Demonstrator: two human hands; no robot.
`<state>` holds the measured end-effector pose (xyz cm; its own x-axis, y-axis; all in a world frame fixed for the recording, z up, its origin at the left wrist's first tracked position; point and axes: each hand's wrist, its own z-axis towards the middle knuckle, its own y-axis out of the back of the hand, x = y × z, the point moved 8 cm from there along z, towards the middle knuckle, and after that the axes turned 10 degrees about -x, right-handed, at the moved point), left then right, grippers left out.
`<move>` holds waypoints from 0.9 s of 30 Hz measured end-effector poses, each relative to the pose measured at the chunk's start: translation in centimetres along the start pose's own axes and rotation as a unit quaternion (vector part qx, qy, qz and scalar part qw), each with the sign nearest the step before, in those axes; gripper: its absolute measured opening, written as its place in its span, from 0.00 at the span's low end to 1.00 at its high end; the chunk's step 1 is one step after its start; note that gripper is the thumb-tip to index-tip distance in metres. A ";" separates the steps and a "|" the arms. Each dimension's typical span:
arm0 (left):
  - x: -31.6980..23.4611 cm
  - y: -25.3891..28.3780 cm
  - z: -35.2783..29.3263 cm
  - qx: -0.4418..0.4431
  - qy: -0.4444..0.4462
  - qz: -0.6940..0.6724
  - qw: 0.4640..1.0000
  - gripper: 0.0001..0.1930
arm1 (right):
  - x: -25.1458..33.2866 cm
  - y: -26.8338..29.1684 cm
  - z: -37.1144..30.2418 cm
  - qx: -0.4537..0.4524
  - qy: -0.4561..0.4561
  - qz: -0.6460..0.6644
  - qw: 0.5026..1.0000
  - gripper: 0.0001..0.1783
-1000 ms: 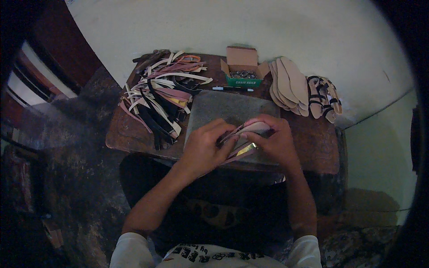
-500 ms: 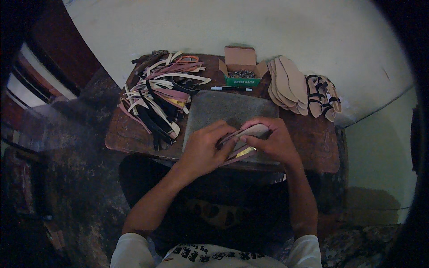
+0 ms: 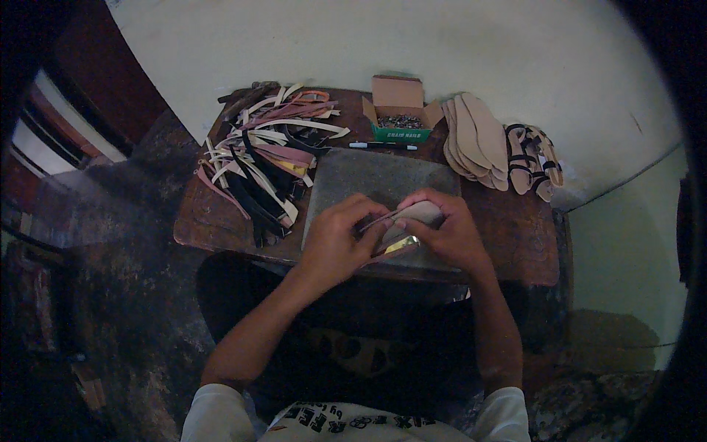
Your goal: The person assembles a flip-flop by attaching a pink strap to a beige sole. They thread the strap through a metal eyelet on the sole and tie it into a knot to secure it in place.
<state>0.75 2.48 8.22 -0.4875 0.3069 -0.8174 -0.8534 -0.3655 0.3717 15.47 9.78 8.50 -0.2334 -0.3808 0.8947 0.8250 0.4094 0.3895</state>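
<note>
Both hands are over the front part of a gray slab, close to the near edge of a brown table (image 3: 526,247). The left hand (image 3: 335,234) pinches one end of a tan sole (image 3: 423,213) between thumb and fingers. The right hand (image 3: 458,234) pinches the same sole, with its thumb on the side facing the person. The sole is tilted above the gray slab (image 3: 383,169). A pink strap with a shiny gold patch (image 3: 401,244) hangs just under it, between the hands.

The hands have the most room ahead, over the slab's far half, and to the right, where brown wood shows up to the table's right edge. On the left, a messy pile of straps (image 3: 283,158) comes right up to the slab. A pen (image 3: 383,146) lies just past the slab's far edge, and an open green box (image 3: 387,135) of nails sits behind it. Loose soles (image 3: 477,136) and black-strapped sandals (image 3: 521,162) fill the far right corner.
</note>
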 end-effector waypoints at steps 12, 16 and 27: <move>1.5 -1.2 -0.6 0.032 0.042 -0.025 0.998 0.06 | -0.3 -0.5 -0.2 -0.006 0.000 -0.004 1.000 0.13; 1.8 -1.4 -0.7 0.041 0.062 -0.049 0.996 0.06 | -0.5 -0.6 -0.2 0.002 -0.037 0.021 0.999 0.13; 1.1 -1.0 -0.2 0.026 0.049 -0.079 0.995 0.07 | -0.2 0.3 0.3 -0.002 0.001 0.035 0.999 0.15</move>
<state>1.11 2.96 6.88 -0.3280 0.2698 -0.9053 -0.9276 -0.2733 0.2547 15.59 10.16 8.51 -0.1738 -0.3526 0.9195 0.8419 0.4313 0.3245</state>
